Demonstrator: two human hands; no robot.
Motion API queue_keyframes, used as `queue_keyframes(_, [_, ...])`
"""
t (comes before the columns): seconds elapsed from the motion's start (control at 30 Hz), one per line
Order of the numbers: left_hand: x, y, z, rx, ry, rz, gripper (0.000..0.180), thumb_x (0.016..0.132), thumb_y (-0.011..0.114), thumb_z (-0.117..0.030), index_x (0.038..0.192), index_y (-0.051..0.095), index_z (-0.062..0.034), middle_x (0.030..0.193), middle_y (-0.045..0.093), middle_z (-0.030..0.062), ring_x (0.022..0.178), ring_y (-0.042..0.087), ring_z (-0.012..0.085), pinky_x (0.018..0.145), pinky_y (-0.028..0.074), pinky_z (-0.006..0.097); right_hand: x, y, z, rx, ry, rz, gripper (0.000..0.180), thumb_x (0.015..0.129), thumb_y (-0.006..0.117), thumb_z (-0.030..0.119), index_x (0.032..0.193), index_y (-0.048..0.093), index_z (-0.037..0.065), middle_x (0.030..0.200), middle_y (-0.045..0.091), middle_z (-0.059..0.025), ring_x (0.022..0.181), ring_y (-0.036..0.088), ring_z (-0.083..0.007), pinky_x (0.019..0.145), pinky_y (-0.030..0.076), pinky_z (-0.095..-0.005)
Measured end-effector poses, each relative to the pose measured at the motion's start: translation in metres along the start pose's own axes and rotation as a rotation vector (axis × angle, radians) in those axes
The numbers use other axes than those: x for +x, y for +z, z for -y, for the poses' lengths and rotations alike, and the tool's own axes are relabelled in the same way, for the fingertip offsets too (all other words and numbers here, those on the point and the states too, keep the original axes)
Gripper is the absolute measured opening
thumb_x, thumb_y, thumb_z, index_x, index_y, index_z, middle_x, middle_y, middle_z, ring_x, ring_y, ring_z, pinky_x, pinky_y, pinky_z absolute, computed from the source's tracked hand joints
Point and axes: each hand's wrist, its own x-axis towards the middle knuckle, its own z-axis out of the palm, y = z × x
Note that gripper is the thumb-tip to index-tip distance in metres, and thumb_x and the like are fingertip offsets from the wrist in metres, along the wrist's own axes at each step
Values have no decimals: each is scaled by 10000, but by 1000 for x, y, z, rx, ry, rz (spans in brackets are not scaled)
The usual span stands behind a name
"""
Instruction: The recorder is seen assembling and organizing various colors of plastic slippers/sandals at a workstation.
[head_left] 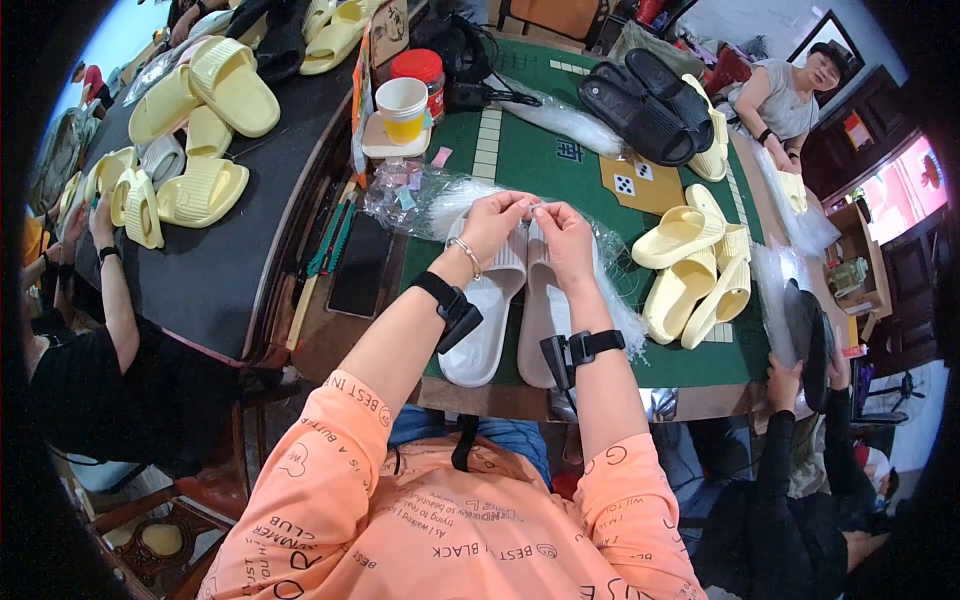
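Note:
My left hand (488,230) and my right hand (567,245) meet above a pair of pale grey slippers, fingertips pinched together. Something small and whitish seems to sit between them, too fine to make out. Below, the left slipper (474,345) and the right slipper (538,350) lie side by side at the table's near edge, toes away from me. My hands partly cover their straps. Just beyond the left hand is a bundle of thin clear plastic strands (455,208) in a crinkled clear bag. More strands (622,300) spread beside the right slipper.
On the green table (440,272), yellow slippers (690,265) lie right and black slippers (650,105) farther back. A yellow-white cup (402,112), red-lidded jar (420,70) and green-black cutter (333,232) lie left. A dark table (215,270) bears yellow slippers. Co-workers sit on both sides.

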Motion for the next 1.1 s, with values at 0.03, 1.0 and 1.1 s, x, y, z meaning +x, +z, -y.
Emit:
queue_keyframes(0.03, [0,-1,1,-75,2,-18,158,846,503,-131,928,593,-30,702,523,-39,572,396,11,496,310,156,0,-1,0,1,0,1,96,790,565,105,770,582,13,704,565,16,618,462,-37,571,377,-191])
queue_keyframes(1.0, [1,-6,4,-309,42,17,147,841,515,-108,939,547,-3,714,554,25,536,387,40,489,327,157,-1,-3,-2,16,16,-8,91,775,586,101,772,599,10,691,564,21,622,471,-41,577,383,-191])
queue_keyframes(1.1, [2,-8,3,-317,39,29,119,840,515,-100,912,540,-8,713,556,34,533,389,40,487,333,159,1,-3,-1,26,13,-8,91,774,585,100,766,598,10,683,561,22,613,469,-40,570,382,-191])
